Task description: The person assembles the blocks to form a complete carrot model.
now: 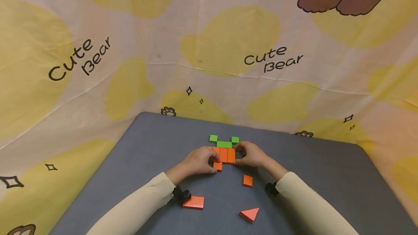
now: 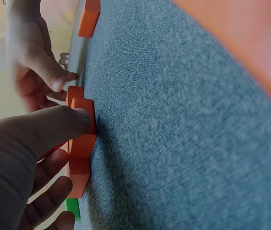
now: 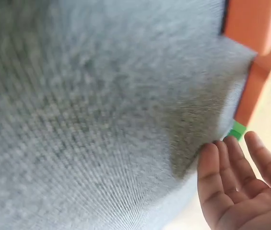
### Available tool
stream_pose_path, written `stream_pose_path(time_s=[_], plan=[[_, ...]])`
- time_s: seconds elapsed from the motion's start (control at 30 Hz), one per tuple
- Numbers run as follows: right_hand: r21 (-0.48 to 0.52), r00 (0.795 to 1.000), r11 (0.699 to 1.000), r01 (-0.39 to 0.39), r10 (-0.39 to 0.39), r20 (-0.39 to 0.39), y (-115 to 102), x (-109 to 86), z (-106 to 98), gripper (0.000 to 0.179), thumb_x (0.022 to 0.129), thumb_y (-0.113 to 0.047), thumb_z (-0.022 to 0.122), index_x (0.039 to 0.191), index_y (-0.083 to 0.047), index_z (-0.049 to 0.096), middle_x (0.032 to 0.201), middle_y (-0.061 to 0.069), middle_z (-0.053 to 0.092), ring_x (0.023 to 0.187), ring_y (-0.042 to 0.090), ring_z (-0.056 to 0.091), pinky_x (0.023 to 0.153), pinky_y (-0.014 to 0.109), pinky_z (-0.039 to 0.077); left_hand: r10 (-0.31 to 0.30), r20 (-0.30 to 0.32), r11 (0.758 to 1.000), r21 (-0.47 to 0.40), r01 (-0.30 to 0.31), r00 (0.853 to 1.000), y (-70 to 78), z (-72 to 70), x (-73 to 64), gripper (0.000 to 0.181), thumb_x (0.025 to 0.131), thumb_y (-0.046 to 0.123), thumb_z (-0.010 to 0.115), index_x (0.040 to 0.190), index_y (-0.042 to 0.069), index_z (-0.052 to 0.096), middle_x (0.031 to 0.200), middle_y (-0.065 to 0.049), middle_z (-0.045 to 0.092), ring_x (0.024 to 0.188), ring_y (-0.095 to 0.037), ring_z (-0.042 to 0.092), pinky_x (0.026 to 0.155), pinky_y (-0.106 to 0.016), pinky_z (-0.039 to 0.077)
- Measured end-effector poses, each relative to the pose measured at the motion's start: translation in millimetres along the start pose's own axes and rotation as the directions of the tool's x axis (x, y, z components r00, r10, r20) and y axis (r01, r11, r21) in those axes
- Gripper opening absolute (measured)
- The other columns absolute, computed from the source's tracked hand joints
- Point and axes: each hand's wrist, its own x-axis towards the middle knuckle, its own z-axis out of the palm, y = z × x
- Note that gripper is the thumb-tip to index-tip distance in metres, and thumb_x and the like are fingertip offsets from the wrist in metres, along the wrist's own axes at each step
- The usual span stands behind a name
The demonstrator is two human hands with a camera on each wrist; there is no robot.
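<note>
Three upright orange rectangular blocks (image 1: 223,155) lie side by side on the table, under a green rectangular block (image 1: 224,144) flanked by two small green square blocks (image 1: 213,138) at its upper corners. My left hand (image 1: 200,160) is at the row's left side. Its thumb touches an orange square block (image 2: 83,117) below the left rectangle, and its index finger reaches over that rectangle. At the right side of the row, my right hand (image 1: 253,155) has thumb and fingers spread apart. The right wrist view shows those fingers (image 3: 209,167) loosely extended, holding nothing.
A loose orange square block (image 1: 247,181) lies below the right hand. Closer to me are a pinkish-orange four-sided block (image 1: 195,202), partly behind the left wrist camera, and a triangular block (image 1: 249,214). A printed cloth (image 1: 209,64) rises behind the grey table (image 1: 326,177).
</note>
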Motion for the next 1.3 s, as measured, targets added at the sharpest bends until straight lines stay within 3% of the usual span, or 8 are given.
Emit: stream_pose_path(time_s=[0.37,0.83,1.3], plan=[[0.068,0.989,0.987,0.147,-0.144,-0.04,2,-35.6,-9,0.038,0.081,-0.022,0.077,0.113,-0.007,0.064,0.109,0.01,0.067,0.092,0.024,0.064,0.081,0.04,0.055,-0.016,-0.016,1.0,-0.003,0.016,1.0,-2.7,-1.5,-1.9,0.023,0.074,0.029,0.081,0.095,0.025,0.072,0.089,0.013,0.063,0.082,-0.003,0.055,0.072,-0.022,0.047],[0.1,0.994,0.989,0.11,-0.108,-0.025,11,-74.8,2,0.03,0.077,-0.023,0.08,0.102,-0.012,0.068,0.09,0.0,0.065,0.076,0.011,0.057,0.066,0.021,0.048,-0.031,-0.026,0.998,-0.046,0.03,0.999,-5.2,0.8,-2.6,0.023,0.074,0.027,0.081,0.095,0.024,0.071,0.088,0.012,0.063,0.081,-0.005,0.055,0.073,-0.023,0.046],[0.065,0.997,0.995,0.079,-0.078,-0.02,11,-81.2,12,0.025,0.073,-0.017,0.082,0.095,-0.014,0.07,0.084,-0.004,0.061,0.072,0.007,0.052,0.063,0.019,0.045,-0.031,-0.017,0.998,-0.062,0.03,0.999,-2.9,2.4,-1.4,0.023,0.075,0.028,0.081,0.095,0.024,0.07,0.089,0.011,0.064,0.081,-0.003,0.055,0.074,-0.024,0.047]])
